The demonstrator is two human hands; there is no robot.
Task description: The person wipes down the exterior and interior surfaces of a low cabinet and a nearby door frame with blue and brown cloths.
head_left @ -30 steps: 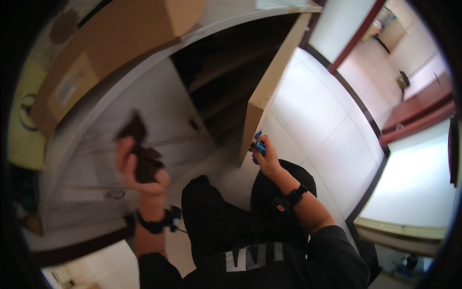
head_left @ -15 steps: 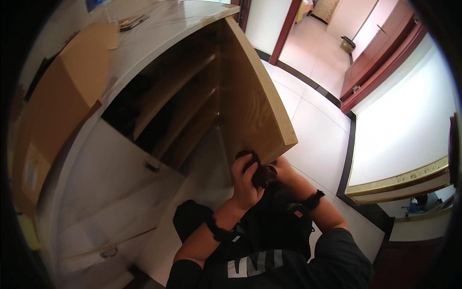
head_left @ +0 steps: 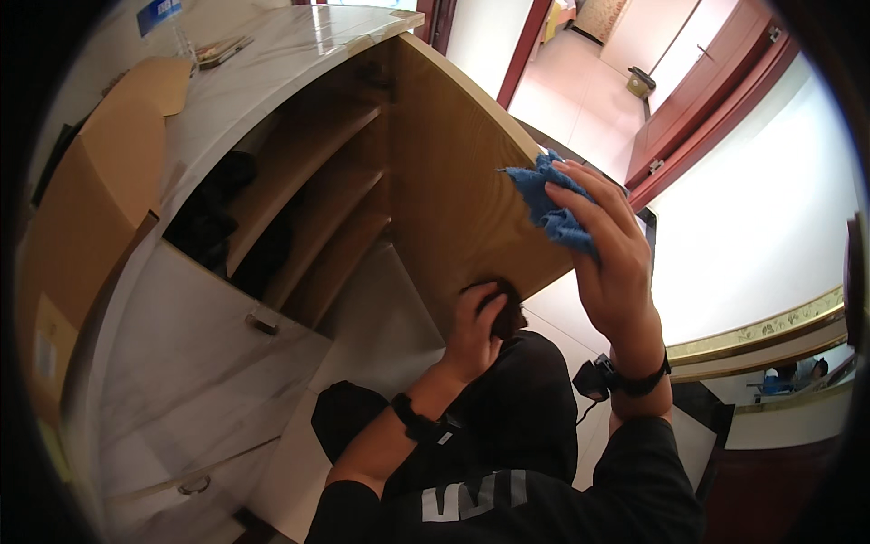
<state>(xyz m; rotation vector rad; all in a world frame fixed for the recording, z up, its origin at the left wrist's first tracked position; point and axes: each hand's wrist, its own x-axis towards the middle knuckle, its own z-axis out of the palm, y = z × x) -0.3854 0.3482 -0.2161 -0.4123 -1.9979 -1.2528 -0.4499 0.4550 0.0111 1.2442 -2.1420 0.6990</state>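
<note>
A wooden cabinet door [head_left: 453, 181] stands swung out from a marble-patterned cabinet. My right hand [head_left: 621, 272] is closed on a crumpled blue cloth [head_left: 553, 210], which rests over the door's long outer edge, partway up. Lower down, my left hand [head_left: 473, 337] grips a dark brown, bunched cloth [head_left: 510, 315] at the inner face of the door, close to its bottom corner. Part of the brown cloth is hidden behind my fingers. Inside the cabinet, several wooden shelves [head_left: 349, 195] show, with dark objects [head_left: 213, 218] in shadow whose kind I cannot make out.
On the left, a cardboard box [head_left: 91, 227] stands along the curved marble-patterned top [head_left: 272, 54], near a plastic bottle [head_left: 181, 41]. A second cabinet door [head_left: 199, 363] with a metal handle stands on the left. Behind is a doorway with a red door [head_left: 689, 100] and a bin [head_left: 640, 83].
My right hand has risen from beside my left hand to the door's outer edge, bringing the blue cloth into full view. My left hand with the brown cloth has shifted slightly right.
</note>
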